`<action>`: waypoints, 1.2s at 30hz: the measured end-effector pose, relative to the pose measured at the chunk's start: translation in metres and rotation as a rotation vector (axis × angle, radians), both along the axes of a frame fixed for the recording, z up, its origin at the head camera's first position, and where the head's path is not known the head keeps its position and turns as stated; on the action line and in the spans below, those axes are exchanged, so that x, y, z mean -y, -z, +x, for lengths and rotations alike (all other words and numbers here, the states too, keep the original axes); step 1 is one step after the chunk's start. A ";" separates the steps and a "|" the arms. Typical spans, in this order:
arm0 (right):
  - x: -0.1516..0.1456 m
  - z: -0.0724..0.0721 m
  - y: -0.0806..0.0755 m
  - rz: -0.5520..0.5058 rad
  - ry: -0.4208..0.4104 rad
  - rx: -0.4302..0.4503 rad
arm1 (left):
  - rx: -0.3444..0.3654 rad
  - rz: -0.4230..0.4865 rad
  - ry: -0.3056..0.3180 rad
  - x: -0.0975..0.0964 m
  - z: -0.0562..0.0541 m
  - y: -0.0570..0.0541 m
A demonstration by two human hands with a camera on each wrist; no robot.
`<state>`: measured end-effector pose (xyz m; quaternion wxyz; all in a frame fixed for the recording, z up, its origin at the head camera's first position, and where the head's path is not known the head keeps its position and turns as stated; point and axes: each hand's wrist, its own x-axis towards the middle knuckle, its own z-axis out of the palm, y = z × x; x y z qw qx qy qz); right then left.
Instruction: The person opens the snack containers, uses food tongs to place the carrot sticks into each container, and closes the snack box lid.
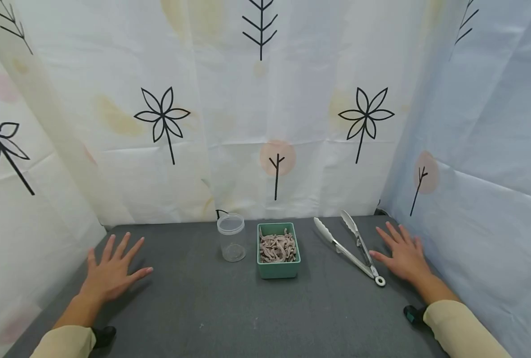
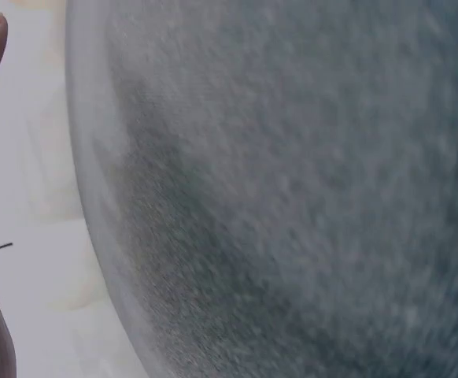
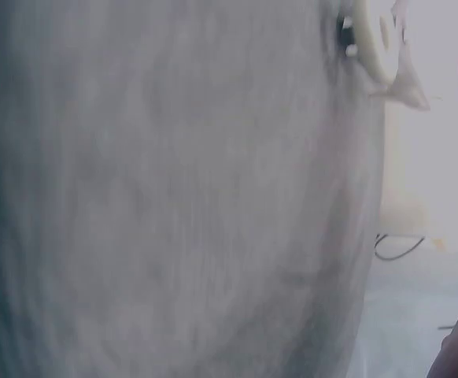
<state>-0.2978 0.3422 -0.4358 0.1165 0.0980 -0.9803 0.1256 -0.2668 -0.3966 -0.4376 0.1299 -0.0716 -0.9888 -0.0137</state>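
My left hand (image 1: 109, 276) is spread at the left side of the table, fingers straight, holding nothing. On the right side my right hand (image 1: 405, 256) is spread too, its thumb close beside a pair of metal tongs (image 1: 357, 256). The tongs lie with their arms apart, tips toward the back and ring end toward the front. Left of them stands a green rectangular container (image 1: 278, 270) with many greyish-brown twisted strands (image 1: 278, 247) in it. A clear plastic jar (image 1: 232, 243) stands upright to its left. In the right wrist view the tongs' ring end (image 3: 377, 39) shows, blurred.
A dark grey table (image 1: 247, 318) carries everything. White curtains (image 1: 229, 99) printed with plants enclose it at the back and both sides. Short black cords (image 1: 221, 212) stick out at the curtain's lower edge. A black wrist band (image 1: 413, 314) sits at each sleeve.
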 end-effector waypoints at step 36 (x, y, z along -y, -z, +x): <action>0.085 0.001 -0.020 -0.355 -0.208 -0.075 | -0.108 0.329 0.202 -0.072 -0.013 -0.027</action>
